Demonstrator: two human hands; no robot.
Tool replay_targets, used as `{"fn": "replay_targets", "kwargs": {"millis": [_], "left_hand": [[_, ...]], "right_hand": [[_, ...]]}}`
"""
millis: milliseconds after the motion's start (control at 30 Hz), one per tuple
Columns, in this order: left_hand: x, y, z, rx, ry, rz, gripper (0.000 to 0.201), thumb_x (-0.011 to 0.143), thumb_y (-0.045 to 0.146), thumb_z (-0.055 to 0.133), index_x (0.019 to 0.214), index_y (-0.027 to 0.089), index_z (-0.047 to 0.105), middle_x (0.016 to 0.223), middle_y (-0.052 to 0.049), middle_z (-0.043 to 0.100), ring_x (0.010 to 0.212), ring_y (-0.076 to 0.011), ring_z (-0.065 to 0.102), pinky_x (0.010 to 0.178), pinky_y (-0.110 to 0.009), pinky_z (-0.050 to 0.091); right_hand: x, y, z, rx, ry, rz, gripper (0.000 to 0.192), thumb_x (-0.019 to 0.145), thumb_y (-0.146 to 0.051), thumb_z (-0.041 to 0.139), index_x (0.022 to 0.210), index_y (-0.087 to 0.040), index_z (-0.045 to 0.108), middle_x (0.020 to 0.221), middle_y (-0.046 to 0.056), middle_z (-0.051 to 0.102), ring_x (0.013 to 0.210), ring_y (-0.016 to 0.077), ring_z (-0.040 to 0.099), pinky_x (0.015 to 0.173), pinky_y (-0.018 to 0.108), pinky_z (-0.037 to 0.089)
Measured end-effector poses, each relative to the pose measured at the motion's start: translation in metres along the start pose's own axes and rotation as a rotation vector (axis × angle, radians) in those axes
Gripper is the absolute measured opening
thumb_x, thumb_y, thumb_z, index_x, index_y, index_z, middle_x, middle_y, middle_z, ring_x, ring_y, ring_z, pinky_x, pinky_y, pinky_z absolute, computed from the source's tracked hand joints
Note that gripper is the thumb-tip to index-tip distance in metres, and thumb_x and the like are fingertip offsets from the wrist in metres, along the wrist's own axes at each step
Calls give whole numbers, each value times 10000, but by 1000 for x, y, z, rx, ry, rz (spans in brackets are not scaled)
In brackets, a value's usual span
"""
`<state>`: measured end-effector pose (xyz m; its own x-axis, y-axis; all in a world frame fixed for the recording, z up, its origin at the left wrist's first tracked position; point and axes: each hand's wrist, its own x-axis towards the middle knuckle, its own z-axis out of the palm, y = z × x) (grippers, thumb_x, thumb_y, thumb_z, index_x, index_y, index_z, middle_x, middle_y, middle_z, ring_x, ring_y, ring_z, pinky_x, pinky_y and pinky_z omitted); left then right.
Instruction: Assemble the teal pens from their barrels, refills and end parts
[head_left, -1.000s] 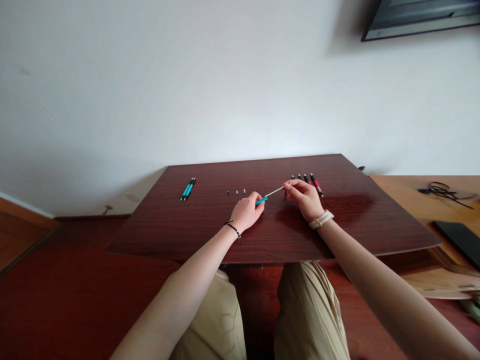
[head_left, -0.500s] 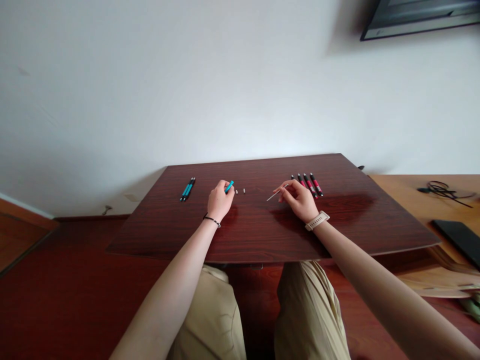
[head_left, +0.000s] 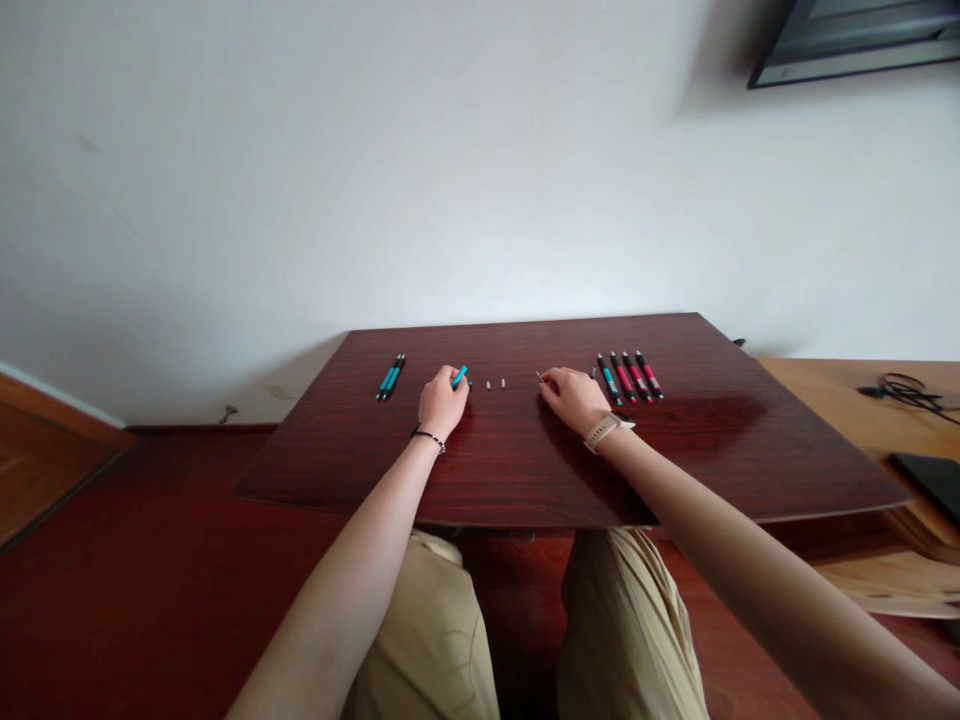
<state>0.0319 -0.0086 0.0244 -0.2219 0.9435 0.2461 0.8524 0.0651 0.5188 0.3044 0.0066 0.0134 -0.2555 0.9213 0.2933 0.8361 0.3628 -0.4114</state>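
A white wall fills the upper half of the frame, with the corner of a dark wall-mounted screen (head_left: pixel 855 40) at the upper right. Below it, across the middle of the frame, lies a dark reddish wooden tabletop (head_left: pixel 675 470), seen from above by a seated person whose two bare forearms reach forward from the bottom edge. At the far right a lighter wooden surface (head_left: pixel 840 400) carries a coil of black cable (head_left: pixel 907 388). The left hand (head_left: pixel 442 402), with a thin dark bracelet at the wrist, rests on the tabletop near the centre of the frame, its fingers curled around a short teal pen barrel (head_left: pixel 459 376) whose end sticks out above the knuckles. The right hand (head_left: pixel 574 397), with a pale watch strap at the wrist, is closed in a pinch on a thin light refill (head_left: pixel 539 376), only its tip showing. Four pens (head_left: pixel 630 376) lie side by side right of that hand; two teal pens (head_left: pixel 391 376) lie left of centre. Two tiny pale parts (head_left: pixel 495 383) sit between the hands.
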Motion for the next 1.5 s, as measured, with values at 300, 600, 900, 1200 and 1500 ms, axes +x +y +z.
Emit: {"fn": "replay_targets", "kwargs": {"millis": [300,600,900,1200,1500], "left_hand": [[2,-8,3,-59,8,118,84,995,295,630,1054,283,690,1043,-46,821,1003,-255,763,869,-311,494],[-1,-1,5,-25,-44,212,120,1002,301,658,1100,278,723,1015,-61,828,943,-259,780,806,-312,523],[-4,21,13,248,-102,206,257,1039,436,615,1203,305,763,1045,-105,827,970,-308,783,857,-367,546],[-4,33,17,383,-189,169,269,1071,409,534,1134,275,758,1082,-137,814,1018,-328,778,890,-398,554],[-9,30,23,270,-157,240,179,1043,413,601,1038,267,705,958,-97,800,882,-303,774,780,-351,527]], "right_hand": [[7,0,13,-188,-55,105,299,1111,-345,511,1219,-192,744,1180,144,724,996,281,725,821,344,514],[2,-7,14,-173,27,88,314,1086,-330,527,1273,-170,723,1220,164,711,1009,306,717,828,375,535],[15,-47,21,40,-64,-79,476,1020,-281,605,1481,-162,596,1282,143,708,1067,290,710,923,370,537],[30,-53,48,17,-59,-42,241,1065,-337,570,1233,-240,713,1200,110,739,970,267,721,828,345,517],[34,-25,51,602,84,18,162,979,-373,682,999,-243,776,907,22,789,781,202,711,798,337,553]]}}
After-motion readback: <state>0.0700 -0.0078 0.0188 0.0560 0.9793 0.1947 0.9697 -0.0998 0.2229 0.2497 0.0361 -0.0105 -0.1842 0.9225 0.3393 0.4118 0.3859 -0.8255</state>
